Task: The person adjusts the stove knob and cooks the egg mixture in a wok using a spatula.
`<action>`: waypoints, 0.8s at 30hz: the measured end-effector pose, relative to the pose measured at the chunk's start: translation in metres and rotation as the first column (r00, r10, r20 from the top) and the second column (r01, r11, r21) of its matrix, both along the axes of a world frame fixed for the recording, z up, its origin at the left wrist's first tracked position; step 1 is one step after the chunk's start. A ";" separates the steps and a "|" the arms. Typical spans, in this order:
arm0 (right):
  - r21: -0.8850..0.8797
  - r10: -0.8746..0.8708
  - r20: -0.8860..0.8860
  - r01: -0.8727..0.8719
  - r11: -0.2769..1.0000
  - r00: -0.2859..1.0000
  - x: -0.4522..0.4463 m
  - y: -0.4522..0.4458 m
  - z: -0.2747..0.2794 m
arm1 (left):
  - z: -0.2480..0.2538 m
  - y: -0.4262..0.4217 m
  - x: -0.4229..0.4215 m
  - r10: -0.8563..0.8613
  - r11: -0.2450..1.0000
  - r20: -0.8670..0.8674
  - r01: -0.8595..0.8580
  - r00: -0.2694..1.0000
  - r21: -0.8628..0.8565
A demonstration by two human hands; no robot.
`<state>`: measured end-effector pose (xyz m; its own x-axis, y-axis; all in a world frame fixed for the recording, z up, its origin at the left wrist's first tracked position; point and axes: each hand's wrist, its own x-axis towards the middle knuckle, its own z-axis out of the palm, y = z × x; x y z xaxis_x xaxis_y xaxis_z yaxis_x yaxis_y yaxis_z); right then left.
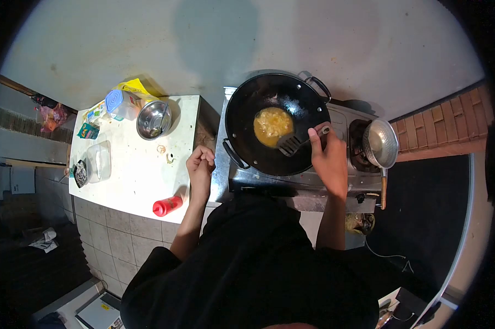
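A large black wok [247, 109] sits on the stove with a pool of yellow, egg-like food [273, 126] frying in its middle. My right hand [331, 162] grips the handle of a black slotted spatula [289, 145], whose head rests at the lower right edge of the food. Left of the wok, my left hand [201, 163] hovers by the gap between table and stove. Its fingers are loosely curled in and nothing shows in them. The wok's near left loop handle is close to that hand but apart from it.
On the white table [135, 186] are a steel bowl [153, 120] with a spoon, a blue-lidded container [122, 104], a clear plastic tub [99, 162] and a red bottle [167, 206]. A wooden-handled saucepan [380, 143] stands on the right burner. The wall is close behind the stove.
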<state>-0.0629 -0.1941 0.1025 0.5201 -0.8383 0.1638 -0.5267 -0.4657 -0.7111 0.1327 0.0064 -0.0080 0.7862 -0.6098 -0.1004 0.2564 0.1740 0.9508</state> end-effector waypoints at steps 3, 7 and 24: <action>0.066 0.023 -0.017 -0.022 0.998 1.000 -0.001 -0.002 -0.004 | -0.003 -0.001 0.000 0.007 1.000 0.003 -0.007 1.000 -0.019; 0.081 -0.050 0.038 0.047 0.996 0.998 0.001 0.003 0.002 | -0.005 -0.001 0.000 0.002 0.999 -0.010 -0.002 1.000 -0.037; 0.094 -0.052 0.021 0.050 0.994 0.998 0.000 0.002 0.004 | -0.005 -0.003 0.000 -0.011 1.000 0.012 0.011 1.000 -0.014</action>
